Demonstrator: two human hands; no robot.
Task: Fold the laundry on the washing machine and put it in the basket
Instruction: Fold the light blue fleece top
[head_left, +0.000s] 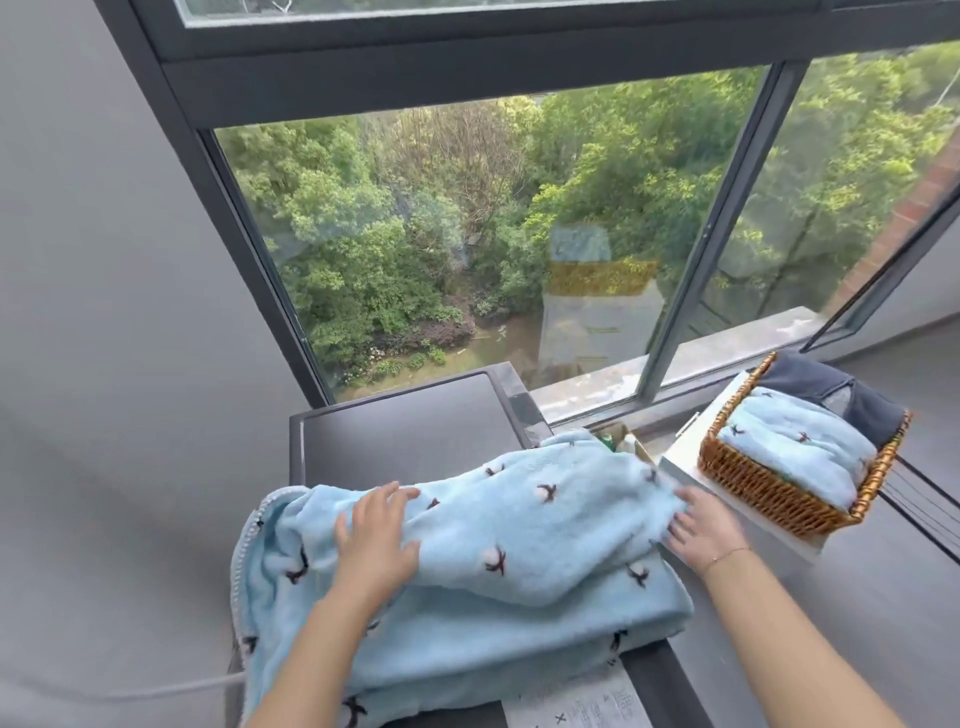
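A light blue fleece blanket (519, 540) with small dark cross marks lies partly folded on the dark top of the washing machine (405, 426). My left hand (376, 535) rests flat on its left part, fingers spread. At the blanket's right edge my right hand (701, 525) presses down with straight fingers. To the right stands a wicker basket (774, 493), which holds a folded blue piece (795, 447) of the same fabric and a dark garment (831, 389) behind it.
The basket stands on a white surface (685, 447) beside the machine. A large window (493, 234) runs behind, with a stone sill (727, 353). A grey wall (104, 312) is on the left. A printed label (576, 701) shows on the machine's front edge.
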